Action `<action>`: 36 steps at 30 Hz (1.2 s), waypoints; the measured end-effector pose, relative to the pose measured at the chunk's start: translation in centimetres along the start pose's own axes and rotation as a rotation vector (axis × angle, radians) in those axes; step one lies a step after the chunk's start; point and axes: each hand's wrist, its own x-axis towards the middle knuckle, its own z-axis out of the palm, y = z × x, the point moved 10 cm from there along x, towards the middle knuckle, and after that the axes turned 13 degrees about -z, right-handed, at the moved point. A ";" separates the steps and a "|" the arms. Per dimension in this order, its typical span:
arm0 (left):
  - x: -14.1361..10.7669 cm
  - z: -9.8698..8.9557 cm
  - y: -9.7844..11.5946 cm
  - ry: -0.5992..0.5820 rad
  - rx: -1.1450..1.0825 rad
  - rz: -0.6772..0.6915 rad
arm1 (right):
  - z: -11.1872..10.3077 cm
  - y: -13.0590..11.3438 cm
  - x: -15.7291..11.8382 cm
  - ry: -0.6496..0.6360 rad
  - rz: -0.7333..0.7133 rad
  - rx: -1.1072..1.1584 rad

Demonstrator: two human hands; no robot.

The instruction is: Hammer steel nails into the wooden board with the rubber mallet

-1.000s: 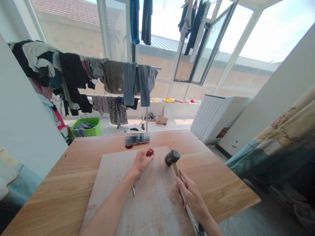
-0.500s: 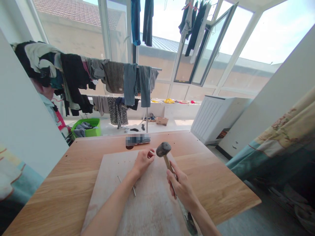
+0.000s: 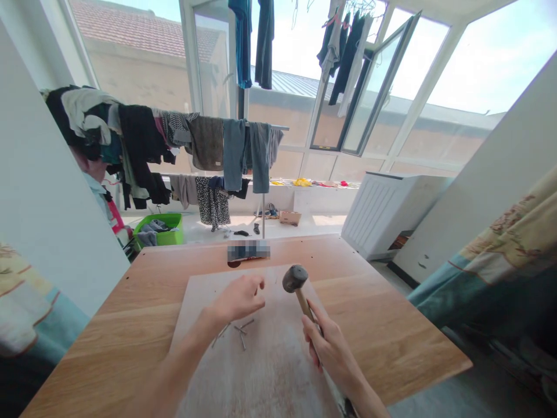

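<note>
In my right hand (image 3: pixel 328 342) is a mallet with a dark head (image 3: pixel 295 278) and a wooden handle, fingers wrapped round the handle. The head is raised at the right side of a pale board (image 3: pixel 270 371). My left hand (image 3: pixel 241 297) hovers over the board left of the mallet head, its fingers loosely curled, the index finger and thumb apart with nothing visible between them. Several long nails (image 3: pixel 242 334) lie on the board just below the left hand, partly crossing. A faint thin upright mark, perhaps a nail, shows near the mallet head; it is too small to tell.
The board rests on a wooden table (image 3: pixel 383 331). A blurred-out dark object (image 3: pixel 249 250) lies near the table's far edge. Beyond stand a drying rack with clothes (image 3: pixel 209 145), a green basket (image 3: pixel 174 232) and a white ribbed cabinet-like unit (image 3: pixel 374 212).
My left hand has drawn back left and nearer, away from the mallet head, and its thumb and index finger have parted. More nails show beneath it. The mallet stays raised in my right hand.
</note>
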 end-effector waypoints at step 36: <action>3.0 1.7 -3.3 0.253 -0.456 0.003 | 0.6 -1.1 -1.3 -0.020 0.009 0.015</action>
